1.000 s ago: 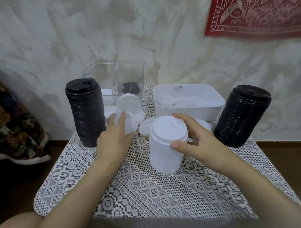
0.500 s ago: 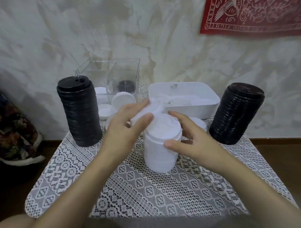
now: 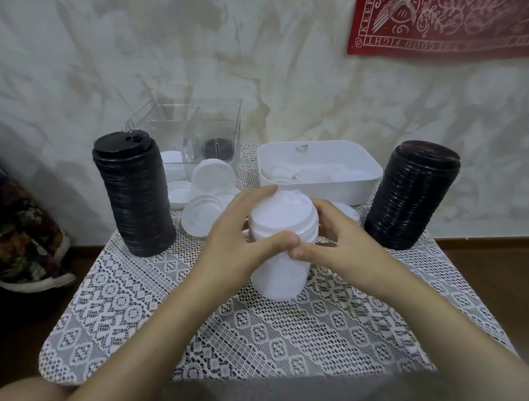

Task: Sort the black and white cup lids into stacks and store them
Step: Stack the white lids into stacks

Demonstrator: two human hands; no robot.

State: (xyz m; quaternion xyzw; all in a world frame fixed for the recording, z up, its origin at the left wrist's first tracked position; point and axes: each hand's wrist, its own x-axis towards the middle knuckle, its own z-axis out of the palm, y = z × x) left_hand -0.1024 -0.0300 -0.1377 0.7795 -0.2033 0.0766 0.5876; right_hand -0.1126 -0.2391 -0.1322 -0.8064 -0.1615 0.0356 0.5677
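Observation:
A stack of white lids [image 3: 282, 274] stands in the middle of the lace-covered table. My left hand [image 3: 237, 243] wraps its left side, fingers over the top lid [image 3: 283, 213]. My right hand [image 3: 333, 240] clasps the right side; both thumbs meet at the front. Loose white lids [image 3: 202, 216] lie behind on the left. A tall stack of black lids [image 3: 134, 194] stands at the left, another black stack [image 3: 410, 195] leans at the right.
A white bin [image 3: 367, 183] holding several white lids sits behind the stack. A clear divided box [image 3: 194, 127] stands at the back by the wall, with a dark lid inside. The table edge [image 3: 263, 377] runs close to me.
My left hand picked a white lid from the loose pile, carried it right and set it on the white stack. Both hands now clasp the stack's top.

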